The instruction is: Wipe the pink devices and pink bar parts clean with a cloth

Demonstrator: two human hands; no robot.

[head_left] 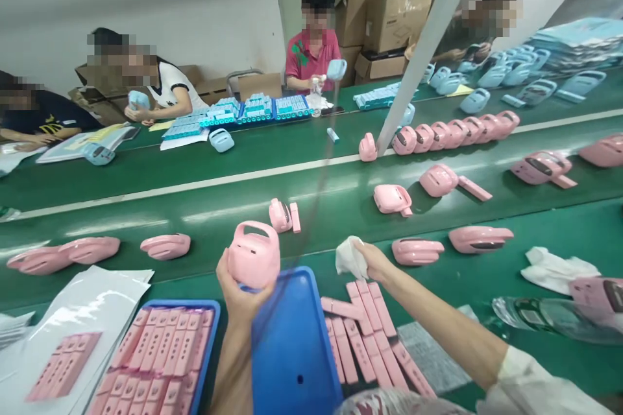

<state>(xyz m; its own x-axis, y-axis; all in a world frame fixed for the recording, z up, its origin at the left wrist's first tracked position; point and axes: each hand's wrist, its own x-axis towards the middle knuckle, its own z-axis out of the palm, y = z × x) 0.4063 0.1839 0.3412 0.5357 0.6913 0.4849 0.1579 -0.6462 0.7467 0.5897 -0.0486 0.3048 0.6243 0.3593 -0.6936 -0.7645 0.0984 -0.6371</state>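
Observation:
My left hand grips a rounded pink plastic housing with a loop handle from below, with its handle upward. In my right hand is a crumpled white cloth, apart from the housing. A blue tray lies below my hands, and several loose pink bars lie to its right. Left of my left forearm, a second blue tray contains rows of pink bars. Just beyond the held housing sits a smaller-looking pink housing with a pink bar beside it.
Pink housings are spread along the green belt. A grey post rises near the right. Plastic sheets lie left; a clear bottle and another white cloth lie right. Several people work opposite among light-blue housings.

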